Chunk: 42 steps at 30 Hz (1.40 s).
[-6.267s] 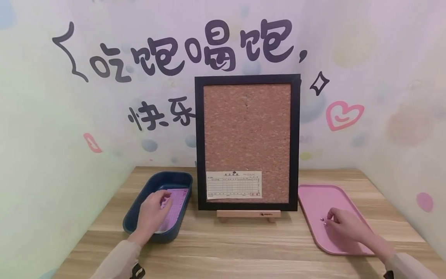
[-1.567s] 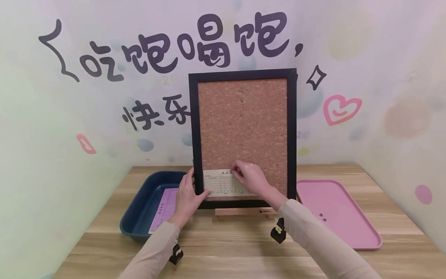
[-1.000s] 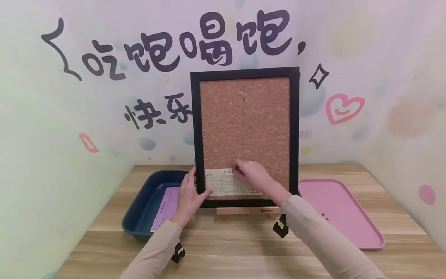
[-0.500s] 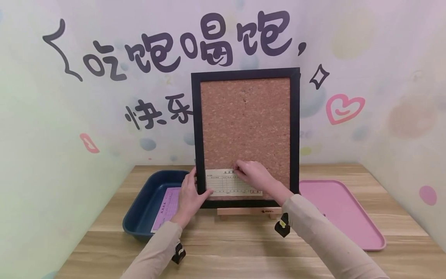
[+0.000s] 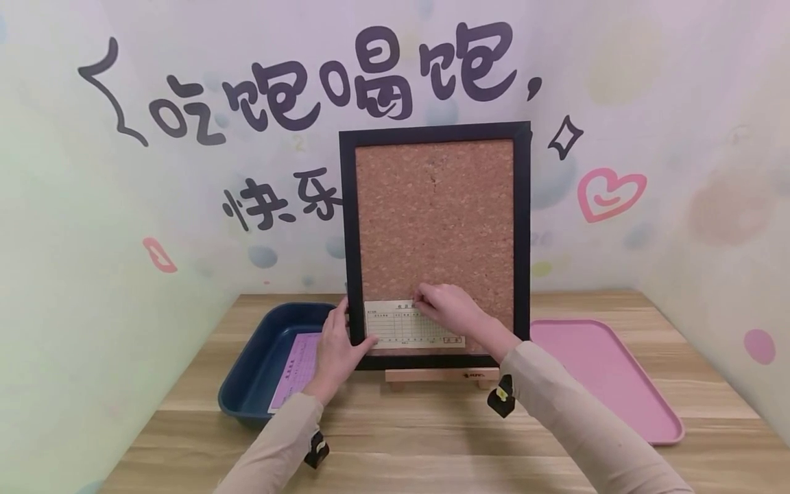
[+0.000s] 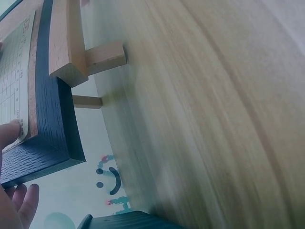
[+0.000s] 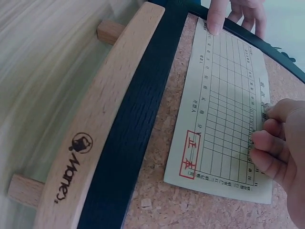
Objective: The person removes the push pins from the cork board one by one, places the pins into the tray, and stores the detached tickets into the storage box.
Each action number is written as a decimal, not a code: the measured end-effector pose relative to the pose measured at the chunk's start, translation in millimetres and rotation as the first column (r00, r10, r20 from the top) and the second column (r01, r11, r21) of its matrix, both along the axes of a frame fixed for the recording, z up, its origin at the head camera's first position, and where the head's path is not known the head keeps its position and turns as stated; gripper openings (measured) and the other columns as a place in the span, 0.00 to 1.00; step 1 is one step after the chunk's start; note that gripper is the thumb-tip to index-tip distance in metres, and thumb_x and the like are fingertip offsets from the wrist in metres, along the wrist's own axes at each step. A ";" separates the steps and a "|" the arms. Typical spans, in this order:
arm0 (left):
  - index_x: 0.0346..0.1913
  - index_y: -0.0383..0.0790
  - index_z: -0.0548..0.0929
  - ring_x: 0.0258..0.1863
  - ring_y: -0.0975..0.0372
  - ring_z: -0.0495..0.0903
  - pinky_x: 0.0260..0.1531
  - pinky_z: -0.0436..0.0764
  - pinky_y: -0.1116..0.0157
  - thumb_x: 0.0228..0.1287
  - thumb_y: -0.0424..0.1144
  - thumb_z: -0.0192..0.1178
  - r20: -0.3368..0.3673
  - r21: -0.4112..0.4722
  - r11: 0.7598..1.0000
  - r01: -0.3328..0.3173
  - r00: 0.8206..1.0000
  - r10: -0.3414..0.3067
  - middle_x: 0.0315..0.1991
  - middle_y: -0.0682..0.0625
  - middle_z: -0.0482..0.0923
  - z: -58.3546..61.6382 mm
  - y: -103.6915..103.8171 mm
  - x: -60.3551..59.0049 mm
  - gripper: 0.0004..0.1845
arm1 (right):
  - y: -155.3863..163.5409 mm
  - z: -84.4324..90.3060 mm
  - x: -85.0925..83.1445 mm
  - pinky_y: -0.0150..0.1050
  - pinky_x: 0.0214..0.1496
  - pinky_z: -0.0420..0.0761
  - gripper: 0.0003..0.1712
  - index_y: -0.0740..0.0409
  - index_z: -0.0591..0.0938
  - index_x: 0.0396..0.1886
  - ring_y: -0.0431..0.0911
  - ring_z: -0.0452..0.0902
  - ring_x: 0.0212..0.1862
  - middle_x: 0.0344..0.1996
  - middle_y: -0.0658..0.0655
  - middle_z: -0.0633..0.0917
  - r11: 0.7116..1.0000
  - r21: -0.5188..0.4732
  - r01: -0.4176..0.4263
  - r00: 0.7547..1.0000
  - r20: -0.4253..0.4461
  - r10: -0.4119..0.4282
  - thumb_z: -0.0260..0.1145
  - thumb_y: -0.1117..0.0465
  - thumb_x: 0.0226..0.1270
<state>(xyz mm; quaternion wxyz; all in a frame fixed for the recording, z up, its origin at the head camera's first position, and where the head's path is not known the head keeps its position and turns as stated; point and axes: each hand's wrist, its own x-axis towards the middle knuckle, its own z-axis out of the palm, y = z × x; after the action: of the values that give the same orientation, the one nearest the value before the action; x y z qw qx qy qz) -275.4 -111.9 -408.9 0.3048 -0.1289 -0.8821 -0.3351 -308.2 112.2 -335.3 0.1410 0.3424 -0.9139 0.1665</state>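
Observation:
A cork board in a black frame point(image 5: 435, 226) stands upright on a wooden easel point(image 5: 441, 374). Low on the cork lies a pale printed receipt form point(image 5: 382, 326), with a red stamp box visible in the right wrist view. My left hand point(image 5: 334, 353) grips the frame's lower left side, thumb in front on the receipt's corner and fingers behind. At the receipt's top middle, my right hand point(image 5: 453, 309) pinches a small push pin point(image 7: 266, 109), mostly covered by the fingertips. The other fingers of that hand are curled near the paper.
Left of the board, a dark blue tray point(image 5: 231, 384) holds a purple printed form point(image 5: 296, 367). A pink tray point(image 5: 642, 412) lies at the right, partly covered by my right sleeve. The patterned wall point(image 5: 617, 89) stands close behind.
Since the earliest frame, my left hand has gone from the blue tray to the frame, my right from the pink tray's pins to the receipt's top. Over the last second both hands stay nearly still.

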 end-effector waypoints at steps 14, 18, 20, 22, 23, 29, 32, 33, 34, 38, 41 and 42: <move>0.64 0.33 0.60 0.47 0.51 0.70 0.46 0.74 0.54 0.41 0.43 0.73 -0.020 -0.007 1.000 -0.001 1.000 0.001 0.53 0.39 0.68 0.5 0.4 1.8 0.47 | 6.1 0.5 3.2 0.29 0.24 0.68 0.03 0.55 0.77 0.31 0.35 0.66 0.22 0.22 0.46 0.78 0.999 -0.035 -0.042 0.998 0.037 0.043 0.59 0.60 0.64; 0.63 0.32 0.60 0.46 0.51 0.70 0.45 0.74 0.54 0.41 0.43 0.73 -0.040 -0.028 0.999 -0.014 0.999 0.013 0.52 0.39 0.68 0.2 0.1 2.4 0.47 | 10.2 -1.2 5.1 0.29 0.23 0.67 0.03 0.55 0.77 0.30 0.35 0.65 0.21 0.20 0.45 0.76 0.997 -0.067 -0.046 0.998 0.045 0.049 0.60 0.61 0.63; 0.63 0.32 0.60 0.45 0.51 0.71 0.44 0.74 0.55 0.41 0.44 0.73 -0.054 -0.035 0.999 -0.019 0.998 0.017 0.51 0.39 0.68 0.0 -0.2 2.4 0.47 | 12.5 -2.6 5.6 0.29 0.23 0.67 0.03 0.55 0.77 0.30 0.35 0.65 0.21 0.20 0.45 0.76 0.997 -0.072 -0.039 0.998 0.046 0.042 0.60 0.61 0.63; 0.63 0.31 0.61 0.45 0.51 0.71 0.43 0.75 0.55 0.40 0.44 0.74 -0.070 -0.044 0.999 -0.025 0.997 0.022 0.51 0.39 0.68 -0.3 -0.7 2.3 0.47 | 15.1 -3.8 6.3 0.29 0.23 0.67 0.03 0.55 0.77 0.31 0.35 0.65 0.21 0.20 0.45 0.75 0.996 -0.080 -0.034 0.998 0.049 0.038 0.60 0.61 0.63; 0.63 0.32 0.61 0.44 0.51 0.71 0.42 0.75 0.55 0.40 0.44 0.74 -0.080 -0.048 0.999 -0.027 0.997 0.023 0.50 0.39 0.68 -0.4 -1.1 2.2 0.47 | 16.2 -4.4 6.6 0.29 0.23 0.67 0.03 0.55 0.77 0.31 0.35 0.65 0.21 0.20 0.45 0.75 0.996 -0.085 -0.029 0.998 0.052 0.034 0.60 0.61 0.63; 0.61 0.33 0.63 0.46 0.51 0.70 0.43 0.75 0.56 0.39 0.43 0.74 -0.224 -0.109 0.993 -0.050 0.974 0.024 0.49 0.39 0.67 2.2 -4.0 -0.7 0.45 | 22.6 -7.6 10.5 0.29 0.22 0.67 0.03 0.55 0.78 0.31 0.36 0.65 0.21 0.20 0.44 0.75 0.994 -0.107 0.001 0.997 0.083 0.008 0.60 0.61 0.63; 0.61 0.33 0.65 0.46 0.51 0.71 0.42 0.77 0.57 0.37 0.42 0.75 -0.311 -0.159 0.986 -0.059 0.950 0.007 0.49 0.39 0.67 6.9 -5.1 -2.5 0.45 | 24.8 -9.8 12.3 0.29 0.22 0.66 0.03 0.55 0.78 0.32 0.36 0.64 0.21 0.19 0.44 0.74 0.995 -0.103 0.010 0.995 0.096 0.000 0.59 0.61 0.64; 0.61 0.33 0.66 0.46 0.52 0.71 0.40 0.78 0.58 0.37 0.42 0.75 -0.335 -0.181 0.981 -0.062 0.942 -0.002 0.49 0.39 0.68 8.7 -5.3 -3.3 0.45 | 25.3 -10.4 13.0 0.29 0.22 0.66 0.03 0.55 0.77 0.32 0.36 0.64 0.21 0.19 0.44 0.74 0.995 -0.103 0.012 0.995 0.102 -0.001 0.59 0.62 0.64; 0.60 0.33 0.66 0.45 0.52 0.72 0.39 0.78 0.58 0.36 0.42 0.75 -0.355 -0.207 0.976 -0.065 0.935 -0.013 0.49 0.39 0.68 10.8 -5.5 -4.1 0.45 | 25.7 -10.8 13.5 0.29 0.22 0.66 0.03 0.55 0.77 0.32 0.36 0.64 0.21 0.19 0.45 0.74 0.995 -0.104 0.012 0.995 0.103 -0.001 0.59 0.62 0.64; 0.59 0.34 0.69 0.45 0.53 0.72 0.35 0.79 0.61 0.36 0.41 0.76 -0.385 -0.296 0.954 -0.045 0.920 -0.076 0.48 0.40 0.70 20.9 -5.3 -6.2 0.43 | 26.8 -12.8 14.5 0.29 0.23 0.66 0.02 0.55 0.76 0.31 0.36 0.65 0.21 0.19 0.45 0.73 0.994 -0.112 0.009 0.995 0.099 0.002 0.59 0.62 0.64; 0.58 0.34 0.70 0.46 0.53 0.72 0.36 0.80 0.61 0.37 0.41 0.75 -0.367 -0.337 0.941 -0.015 0.923 -0.117 0.48 0.41 0.72 28.1 -4.9 -7.5 0.40 | 27.7 -14.2 14.8 0.29 0.23 0.66 0.02 0.55 0.76 0.30 0.36 0.64 0.22 0.19 0.45 0.72 0.993 -0.117 0.001 0.996 0.089 0.010 0.59 0.63 0.63; 0.57 0.34 0.71 0.46 0.53 0.72 0.37 0.80 0.61 0.38 0.41 0.75 -0.355 -0.346 0.938 -0.006 0.927 -0.125 0.48 0.41 0.72 30.3 -4.6 -7.9 0.39 | 28.0 -14.7 14.7 0.29 0.23 0.66 0.02 0.54 0.76 0.30 0.35 0.64 0.22 0.19 0.45 0.72 0.993 -0.117 -0.002 0.996 0.087 0.012 0.59 0.63 0.64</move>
<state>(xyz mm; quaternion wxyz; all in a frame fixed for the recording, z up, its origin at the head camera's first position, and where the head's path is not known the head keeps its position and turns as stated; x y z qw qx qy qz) -283.3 -116.5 -378.6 0.4287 -0.2677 -0.8487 -0.1561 -293.5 140.2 -350.0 0.1200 0.3290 -0.9067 0.2349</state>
